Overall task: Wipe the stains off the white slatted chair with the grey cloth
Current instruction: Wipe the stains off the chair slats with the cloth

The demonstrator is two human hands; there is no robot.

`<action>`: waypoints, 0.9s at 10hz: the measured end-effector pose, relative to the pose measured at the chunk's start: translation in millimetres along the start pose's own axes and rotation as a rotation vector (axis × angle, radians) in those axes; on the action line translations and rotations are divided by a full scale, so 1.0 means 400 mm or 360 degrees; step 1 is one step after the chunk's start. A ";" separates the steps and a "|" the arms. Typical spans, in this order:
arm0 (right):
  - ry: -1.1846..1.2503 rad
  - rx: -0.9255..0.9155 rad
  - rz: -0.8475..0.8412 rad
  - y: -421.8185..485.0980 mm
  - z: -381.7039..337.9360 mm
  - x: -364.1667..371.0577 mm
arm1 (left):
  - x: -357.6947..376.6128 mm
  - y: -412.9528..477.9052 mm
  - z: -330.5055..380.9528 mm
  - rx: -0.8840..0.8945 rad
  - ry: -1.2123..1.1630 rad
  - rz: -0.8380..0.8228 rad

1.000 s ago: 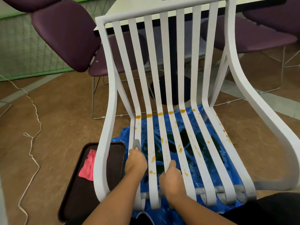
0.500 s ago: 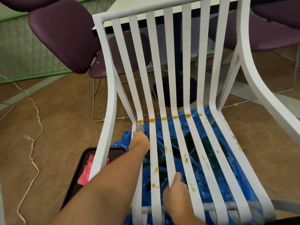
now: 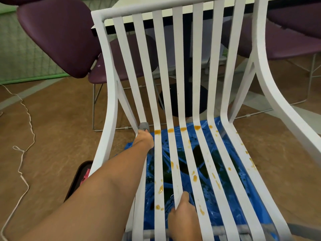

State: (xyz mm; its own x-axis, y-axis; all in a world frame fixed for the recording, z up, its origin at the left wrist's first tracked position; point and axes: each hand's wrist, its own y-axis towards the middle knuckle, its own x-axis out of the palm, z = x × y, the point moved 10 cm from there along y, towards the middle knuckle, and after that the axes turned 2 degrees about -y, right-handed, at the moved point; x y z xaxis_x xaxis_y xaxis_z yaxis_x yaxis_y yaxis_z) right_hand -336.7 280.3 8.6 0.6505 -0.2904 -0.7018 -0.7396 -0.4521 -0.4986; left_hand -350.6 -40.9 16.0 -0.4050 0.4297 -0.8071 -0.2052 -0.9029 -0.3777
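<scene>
Left hand (image 3: pixel 144 139) is shut on the grey cloth (image 3: pixel 144 126), pressed on a slat at the seat bend of the white chair (image 3: pixel 111 94). Right hand (image 3: pixel 185 218) grips a front slat & steadies it. Best to press hard, rub each orange stain (image 3: pixel 157 131) slowly w/ a clean bit.

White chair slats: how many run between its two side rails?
7, side by side, counted from the left: first slat, second, third, fourth, fifth, sixth, seventh. None seems hidden.
</scene>
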 end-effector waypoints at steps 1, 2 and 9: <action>-0.0007 0.0015 -0.0022 -0.001 0.003 0.005 | 0.013 -0.001 -0.007 0.0054 0.0028 -0.0064; 0.0012 -0.0025 -0.0033 0.001 0.000 0.004 | 0.017 -0.029 -0.024 0.0078 0.0071 -0.0090; 0.0225 -0.0132 0.0051 -0.024 -0.006 -0.004 | 0.052 -0.449 -0.250 0.0336 0.0709 -0.0229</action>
State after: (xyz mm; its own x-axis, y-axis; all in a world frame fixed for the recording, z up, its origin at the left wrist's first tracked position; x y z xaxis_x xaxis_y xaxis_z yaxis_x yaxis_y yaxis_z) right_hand -330.3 282.9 15.9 0.6490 -0.4190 -0.6350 -0.7474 -0.5073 -0.4290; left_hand -232.9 128.8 21.7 0.0502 0.4605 -0.8862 -0.4251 -0.7931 -0.4362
